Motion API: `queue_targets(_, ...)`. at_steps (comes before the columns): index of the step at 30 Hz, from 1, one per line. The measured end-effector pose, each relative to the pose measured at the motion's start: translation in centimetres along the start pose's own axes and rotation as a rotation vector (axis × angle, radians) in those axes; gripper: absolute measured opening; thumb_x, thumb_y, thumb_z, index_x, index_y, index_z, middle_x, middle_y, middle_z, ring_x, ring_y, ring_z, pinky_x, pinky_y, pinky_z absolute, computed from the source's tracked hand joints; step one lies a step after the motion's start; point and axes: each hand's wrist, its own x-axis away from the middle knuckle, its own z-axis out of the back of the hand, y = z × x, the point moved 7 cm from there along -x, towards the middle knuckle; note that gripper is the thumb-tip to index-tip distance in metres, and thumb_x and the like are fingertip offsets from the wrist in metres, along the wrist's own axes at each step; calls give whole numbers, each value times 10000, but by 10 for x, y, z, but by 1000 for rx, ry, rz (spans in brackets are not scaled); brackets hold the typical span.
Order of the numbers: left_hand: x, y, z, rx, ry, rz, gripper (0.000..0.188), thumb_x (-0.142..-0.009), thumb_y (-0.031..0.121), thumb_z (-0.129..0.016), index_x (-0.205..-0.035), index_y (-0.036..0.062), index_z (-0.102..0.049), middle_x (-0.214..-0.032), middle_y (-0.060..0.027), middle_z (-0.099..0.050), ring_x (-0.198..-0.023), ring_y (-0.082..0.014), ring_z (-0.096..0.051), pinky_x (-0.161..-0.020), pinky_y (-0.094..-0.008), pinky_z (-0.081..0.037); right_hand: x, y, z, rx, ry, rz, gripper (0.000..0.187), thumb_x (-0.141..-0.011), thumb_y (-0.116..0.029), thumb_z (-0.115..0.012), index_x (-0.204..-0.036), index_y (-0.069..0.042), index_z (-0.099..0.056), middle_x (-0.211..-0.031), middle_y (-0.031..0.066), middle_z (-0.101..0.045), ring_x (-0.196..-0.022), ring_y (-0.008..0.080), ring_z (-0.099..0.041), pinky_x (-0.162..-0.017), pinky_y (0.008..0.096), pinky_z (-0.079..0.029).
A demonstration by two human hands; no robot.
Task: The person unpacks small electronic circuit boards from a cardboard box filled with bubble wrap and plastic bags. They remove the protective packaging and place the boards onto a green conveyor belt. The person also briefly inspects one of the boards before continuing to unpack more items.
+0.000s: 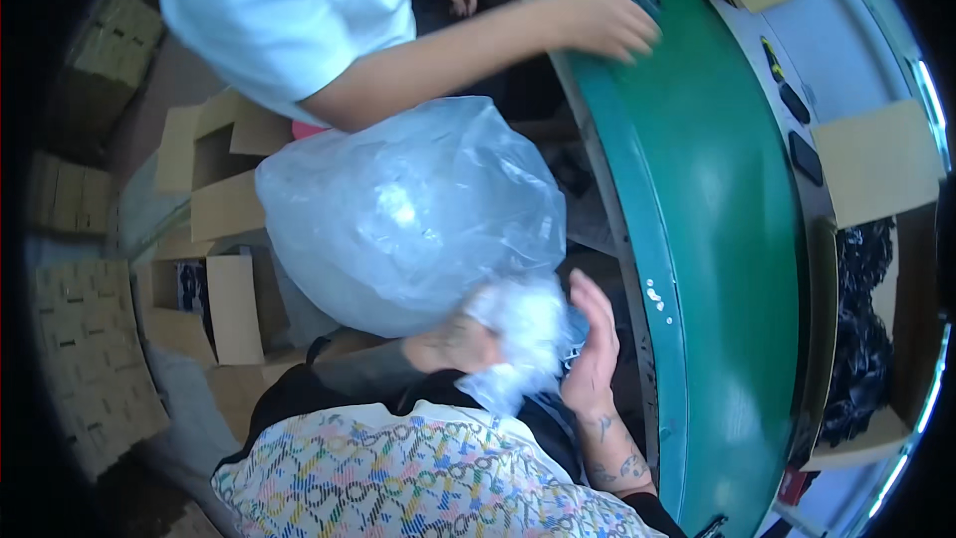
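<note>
Big clear plastic bag [408, 209] mid-frame, open brown cartons [224, 294] stacked at left, more brown boxes [876, 164] along the right.

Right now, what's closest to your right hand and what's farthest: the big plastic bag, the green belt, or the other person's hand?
From the right hand, in the head view:
1. Clear plastic bag: its bunched neck touches the hand, just to the left.
2. Green conveyor belt: alongside, to the right.
3. Co-worker's hand: far up, on the belt's top end.
</note>
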Motion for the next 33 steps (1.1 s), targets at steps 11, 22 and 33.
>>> queue_targets(11, 33, -283, 80, -893, -705, 461, 403, -711, 275, -655, -1078, 110, -622, -1020, -145, -655, -959, -350, -614, -829, -442, -497, -16, 75, -91, 253, 35, -320, 219, -866, -197, -621, -1029, -55, -587, -742, 159, -636, -613, 263, -640, -546, 347, -482)
queue_targets(22, -12, -429, -13, -1035, -1013, 315, 441, -742, 346, -632, -1121, 121, -612, -1133, -163, -605, -1064, -382, -559, -890, -463, -468, 3, -29, -45, -76, 214, -114, 261, -857, -112, -609, -1110, -71, -556, -763, 77, -644, -582, 223, -621, -571, 283, -486)
queue_targets(33, 28, -313, 48, -837, -690, 320, 493, -761, 415, -632, -1149, 112, -611, -1195, -203, -563, -1116, -392, -526, -898, -464, -462, -21, -16, -62, 530, -66, -24, 739, -812, -471, -662, -1427, -220, -339, -1372, 353, -276, -1260, 490, -356, -1009, 472, -385)
